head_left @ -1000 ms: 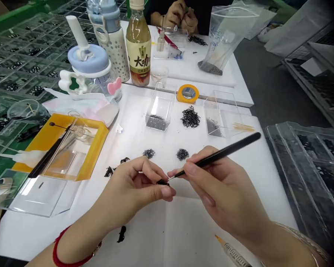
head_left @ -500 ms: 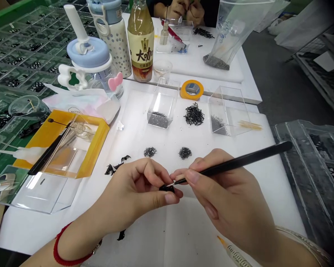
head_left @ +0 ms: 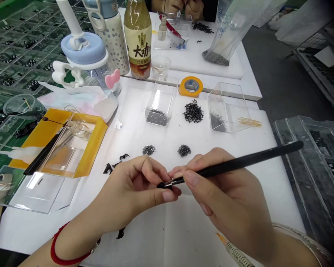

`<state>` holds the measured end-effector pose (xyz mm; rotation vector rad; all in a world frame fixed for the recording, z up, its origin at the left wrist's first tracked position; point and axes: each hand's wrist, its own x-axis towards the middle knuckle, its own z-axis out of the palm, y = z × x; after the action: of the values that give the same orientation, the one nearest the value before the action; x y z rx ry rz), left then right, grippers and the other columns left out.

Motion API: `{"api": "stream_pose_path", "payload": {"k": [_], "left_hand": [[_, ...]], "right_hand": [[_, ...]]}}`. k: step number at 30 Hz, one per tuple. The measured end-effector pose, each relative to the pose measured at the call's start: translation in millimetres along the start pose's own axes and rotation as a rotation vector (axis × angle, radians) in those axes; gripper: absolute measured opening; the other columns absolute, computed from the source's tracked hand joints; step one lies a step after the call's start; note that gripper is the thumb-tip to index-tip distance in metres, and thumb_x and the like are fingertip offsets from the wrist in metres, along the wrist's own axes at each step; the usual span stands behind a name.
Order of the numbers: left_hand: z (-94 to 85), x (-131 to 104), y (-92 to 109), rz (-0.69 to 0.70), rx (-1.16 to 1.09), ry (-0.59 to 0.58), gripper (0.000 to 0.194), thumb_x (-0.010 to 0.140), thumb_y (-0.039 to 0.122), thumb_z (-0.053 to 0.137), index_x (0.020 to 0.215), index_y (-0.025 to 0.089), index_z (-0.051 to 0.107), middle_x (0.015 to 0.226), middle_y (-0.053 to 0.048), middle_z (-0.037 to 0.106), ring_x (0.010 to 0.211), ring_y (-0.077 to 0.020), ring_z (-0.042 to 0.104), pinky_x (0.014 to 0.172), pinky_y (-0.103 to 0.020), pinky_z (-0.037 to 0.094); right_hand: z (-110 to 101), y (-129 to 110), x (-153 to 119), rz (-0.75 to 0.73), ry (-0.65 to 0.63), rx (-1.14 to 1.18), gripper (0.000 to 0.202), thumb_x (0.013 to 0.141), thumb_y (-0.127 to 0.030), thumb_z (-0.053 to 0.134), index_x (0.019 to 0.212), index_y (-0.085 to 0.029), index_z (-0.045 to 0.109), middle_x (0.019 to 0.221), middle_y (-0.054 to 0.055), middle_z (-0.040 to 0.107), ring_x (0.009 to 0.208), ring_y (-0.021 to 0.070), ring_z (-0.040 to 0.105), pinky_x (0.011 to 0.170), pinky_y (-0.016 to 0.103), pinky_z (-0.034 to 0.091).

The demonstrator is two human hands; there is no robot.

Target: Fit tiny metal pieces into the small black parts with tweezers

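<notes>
Pinching a small glossy black piece (head_left: 161, 185) over the flat white mat (head_left: 133, 118) with the left hand (head_left: 132, 194), holding a slim black metal-tipped tool (head_left: 239, 164) against it with the right hand (head_left: 229, 198). Apparently unfinished, with thin jagged black pieces (head_left: 107, 169) lying loose nearby, perhaps yet to be worked.

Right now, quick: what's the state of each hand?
Left hand: closed, pinching a small black piece.
Right hand: closed, holding a slim black tool, tip at that piece.

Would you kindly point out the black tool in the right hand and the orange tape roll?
Black tool (head_left: 236, 163): head view, middle of the handle.
Orange tape roll (head_left: 182, 87): head view, left side of the ring.
</notes>
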<state>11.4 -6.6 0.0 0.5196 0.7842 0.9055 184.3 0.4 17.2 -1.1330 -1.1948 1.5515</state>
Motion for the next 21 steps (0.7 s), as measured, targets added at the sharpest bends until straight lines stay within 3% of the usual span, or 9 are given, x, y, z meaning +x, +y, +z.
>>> {"api": "stream_pose_path", "payload": {"k": [7, 15, 21], "left_hand": [[-2.7, -1.3, -0.8, -0.036, 0.012, -0.005, 0.023, 0.07, 0.004, 0.078, 0.068, 0.015, 0.057, 0.089, 0.003, 0.066, 0.08, -0.0144, 0.073, 0.074, -0.024, 0.06], [-2.2, -2.2, 0.0, -0.05, 0.029, -0.013, 0.023, 0.072, 0.004, 0.076, 0.069, 0.016, 0.057, 0.089, 0.003, 0.067, 0.081, -0.0144, 0.073, 0.076, -0.025, 0.06], [-1.4, -3.8, 0.7, -0.062, 0.032, -0.012, 0.023, 0.071, 0.005, 0.077, 0.067, 0.015, 0.057, 0.088, 0.003, 0.067, 0.079, -0.0144, 0.073, 0.075, -0.025, 0.06]], "right_hand": [[-2.8, 1.8, 6.4, 0.071, -0.026, 0.085, 0.007, 0.086, -0.023, 0.064, 0.083, -0.026, 0.059, 0.074, -0.001, 0.067, 0.04, 0.0039, 0.041, 0.039, 0.019, 0.041], [-4.5, 0.5, 4.3, 0.117, -0.054, 0.082, 0.008, 0.087, -0.025, 0.064, 0.081, -0.025, 0.059, 0.068, -0.003, 0.061, 0.04, 0.0032, 0.038, 0.039, 0.017, 0.042], [-5.3, 0.8, 6.1, 0.153, -0.044, 0.095, 0.009, 0.087, -0.026, 0.065, 0.081, -0.025, 0.059, 0.068, -0.005, 0.06, 0.042, 0.0019, 0.043, 0.04, 0.013, 0.041]]}}
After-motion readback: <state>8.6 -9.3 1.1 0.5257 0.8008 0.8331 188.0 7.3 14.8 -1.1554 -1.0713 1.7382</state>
